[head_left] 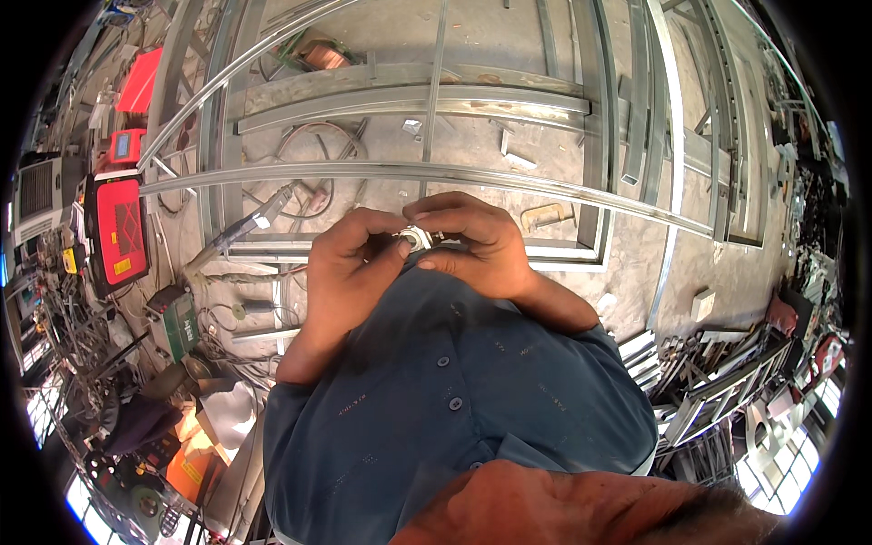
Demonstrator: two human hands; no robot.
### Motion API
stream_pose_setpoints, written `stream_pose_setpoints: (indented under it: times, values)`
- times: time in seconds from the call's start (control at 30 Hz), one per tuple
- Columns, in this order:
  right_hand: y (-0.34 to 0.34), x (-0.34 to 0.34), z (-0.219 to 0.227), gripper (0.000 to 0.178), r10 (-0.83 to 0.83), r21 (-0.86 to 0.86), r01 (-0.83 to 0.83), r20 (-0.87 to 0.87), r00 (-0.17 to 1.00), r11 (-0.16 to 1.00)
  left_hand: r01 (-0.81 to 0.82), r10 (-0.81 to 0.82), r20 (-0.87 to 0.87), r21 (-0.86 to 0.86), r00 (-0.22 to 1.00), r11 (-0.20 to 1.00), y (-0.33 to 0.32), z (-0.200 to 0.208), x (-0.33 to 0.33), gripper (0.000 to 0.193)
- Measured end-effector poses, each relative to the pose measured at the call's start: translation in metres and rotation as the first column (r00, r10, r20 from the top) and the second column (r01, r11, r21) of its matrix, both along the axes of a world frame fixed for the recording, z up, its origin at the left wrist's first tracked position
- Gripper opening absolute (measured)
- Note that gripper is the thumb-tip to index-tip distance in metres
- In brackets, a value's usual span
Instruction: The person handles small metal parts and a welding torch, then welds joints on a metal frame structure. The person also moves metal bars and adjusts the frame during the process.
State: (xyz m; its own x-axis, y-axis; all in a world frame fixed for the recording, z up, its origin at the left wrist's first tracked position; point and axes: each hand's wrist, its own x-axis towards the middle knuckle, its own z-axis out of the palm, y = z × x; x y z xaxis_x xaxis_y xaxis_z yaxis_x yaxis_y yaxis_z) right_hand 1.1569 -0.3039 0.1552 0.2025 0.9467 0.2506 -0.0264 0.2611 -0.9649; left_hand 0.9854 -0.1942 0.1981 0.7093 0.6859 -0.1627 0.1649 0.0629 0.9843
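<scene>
Small, pale, rounded metallic-looking piece (417, 238) sits toward twelve o'clock from the dark-blue buttoned shirt (400, 381), pinched between my bare left hand (352, 261) and bare right hand (481, 242); I judge I'm adjusting it, and the next move wants steadiness.

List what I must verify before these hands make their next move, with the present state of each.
1. Small round silvery metal piece held: ok, at the fingertips of the left hand and right hand.
2. Piece fully visible: not ok, fingers cover part of it.
3. Hands gloved: not ok, both are bare.
4. Clearance from the long silver metal bar beyond the hands: cannot tell, depth is unclear.
5. Red boxy machine with black edging switched off: cannot tell.
</scene>
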Motion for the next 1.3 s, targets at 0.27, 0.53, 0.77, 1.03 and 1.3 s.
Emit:
stream_pose_setpoints:
  times: [0.27, 0.53, 0.77, 1.03, 1.3]
  values:
    - [-0.001, -0.006, 0.001, 0.041, -0.028, -0.042, 0.023, -0.124, 0.992, 0.999, 0.024, -0.025, 0.016, 0.053, 1.0, 0.998, 0.0, -0.002, -0.001, 0.018]
    - [-0.003, -0.014, -0.004, 0.043, 0.008, -0.072, -0.022, -0.196, 0.981, 0.997, 0.025, -0.03, 0.008, 0.358, 1.0, 0.933, 0.005, -0.001, 0.002, 0.017]
    - [-0.002, -0.017, -0.003, 0.049, 0.003, -0.14, -0.018, -0.108, 0.994, 0.99, -0.019, 0.025, -0.045, 0.139, 0.999, 0.99, 0.003, -0.002, 0.0, 0.016]
    - [0.001, -0.02, 0.007, 0.046, -0.024, -0.187, -0.004, -0.147, 0.989, 0.982, -0.048, 0.047, 0.02, 0.023, 0.999, 0.999, 0.004, -0.012, -0.004, 0.033]
    - [0.005, -0.012, 0.004, 0.063, 0.053, -0.11, -0.086, -0.273, 0.961, 0.99, 0.171, -0.171, 0.007, 0.058, 0.985, 0.984, 0.01, -0.006, -0.003, 0.062]
